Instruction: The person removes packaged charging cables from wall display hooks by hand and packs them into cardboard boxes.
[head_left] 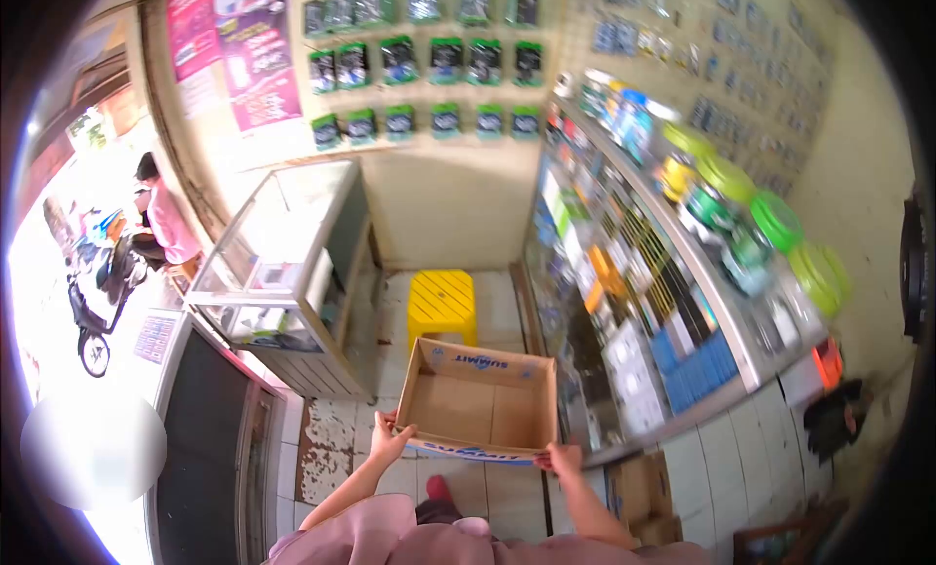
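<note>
An open-topped cardboard box (pixel 478 394) with blue "SUMMIT" lettering is held in front of me, its bare inside facing up. My left hand (pixel 389 438) grips its near left corner, thumb over the rim. At the near right corner, my right hand (pixel 563 459) has its fingers closed on the edge. Just beyond the box stands a yellow plastic stool (pixel 442 305), partly covered by the box's far wall.
A glass display case (pixel 283 243) stands on the left. Along the right runs a glass shelf cabinet (pixel 634 302) topped with green-lidded jars (pixel 724 179). Packets hang on the far wall. Cardboard (pixel 639 487) lies at lower right. A person in pink (pixel 171 219) sits outside near a motorbike (pixel 102 282).
</note>
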`<state>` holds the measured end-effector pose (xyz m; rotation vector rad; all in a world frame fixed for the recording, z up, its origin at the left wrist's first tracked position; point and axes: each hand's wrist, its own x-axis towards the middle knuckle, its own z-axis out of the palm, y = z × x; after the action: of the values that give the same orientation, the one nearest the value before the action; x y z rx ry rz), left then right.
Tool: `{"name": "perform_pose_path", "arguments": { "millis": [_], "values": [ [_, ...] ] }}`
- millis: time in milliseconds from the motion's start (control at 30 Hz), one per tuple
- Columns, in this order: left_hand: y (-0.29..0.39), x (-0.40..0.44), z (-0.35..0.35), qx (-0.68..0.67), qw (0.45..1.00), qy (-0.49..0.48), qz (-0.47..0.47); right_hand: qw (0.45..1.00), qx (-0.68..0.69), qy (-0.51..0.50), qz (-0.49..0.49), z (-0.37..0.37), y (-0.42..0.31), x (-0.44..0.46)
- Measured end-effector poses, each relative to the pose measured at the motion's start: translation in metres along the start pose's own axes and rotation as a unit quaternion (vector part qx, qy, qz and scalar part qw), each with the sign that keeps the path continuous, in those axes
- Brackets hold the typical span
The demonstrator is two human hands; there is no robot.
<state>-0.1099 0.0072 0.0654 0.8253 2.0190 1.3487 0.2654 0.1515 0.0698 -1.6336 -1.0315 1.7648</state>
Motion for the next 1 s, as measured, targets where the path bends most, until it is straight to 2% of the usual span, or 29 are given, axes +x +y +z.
{"name": "perform_pose_path", "arguments": {
  "millis": [33,100,167,200,267,300,400,467,567,633,700,900,967,1000],
  "values": [
    [0.030,0.013,-0.006,-0.097,0.994,-0.005,0.046,0.999,-0.017,-0.005,-0.040,0.011,-0.048,0.011],
    [0.101,0.044,-0.047,-0.082,0.994,0.024,0.069,0.994,0.010,0.010,-0.104,0.059,-0.126,0.037],
    [0.160,0.070,-0.080,-0.038,0.989,0.065,0.130,0.984,-0.030,0.014,-0.177,0.095,-0.192,0.064],
    [0.183,0.083,-0.097,-0.036,0.988,0.076,0.131,0.978,-0.034,0.007,-0.205,0.114,-0.222,0.076],
    [0.223,0.117,-0.127,0.065,0.966,0.133,0.211,0.959,-0.063,0.011,-0.275,0.164,-0.288,0.092],
    [0.236,0.133,-0.137,0.064,0.965,0.143,0.209,0.944,-0.090,0.021,-0.315,0.186,-0.316,0.099],
    [0.267,0.173,-0.166,0.061,0.952,0.231,0.194,0.939,-0.123,0.001,-0.321,0.256,-0.367,0.165],
    [0.257,0.213,-0.175,0.053,0.936,0.281,0.208,0.945,-0.011,-0.024,-0.326,0.318,-0.397,0.189],
    [0.259,0.258,-0.188,0.024,0.916,0.341,0.209,0.944,0.055,-0.081,-0.316,0.407,-0.439,0.206],
    [0.240,0.295,-0.197,0.049,0.899,0.385,0.203,0.948,0.035,-0.104,-0.298,0.458,-0.453,0.222],
    [0.236,0.329,-0.203,0.005,0.890,0.413,0.191,0.939,0.008,-0.167,-0.299,0.513,-0.477,0.253],
    [0.224,0.416,-0.213,-0.005,0.852,0.516,0.087,0.916,-0.089,-0.217,-0.326,0.659,-0.529,0.338],
    [0.209,0.444,-0.212,-0.007,0.843,0.534,0.073,0.888,-0.182,-0.228,-0.356,0.698,-0.539,0.362],
    [0.212,0.456,-0.224,-0.013,0.831,0.550,0.084,0.888,-0.177,-0.238,-0.351,0.721,-0.546,0.363]
  ]
}}
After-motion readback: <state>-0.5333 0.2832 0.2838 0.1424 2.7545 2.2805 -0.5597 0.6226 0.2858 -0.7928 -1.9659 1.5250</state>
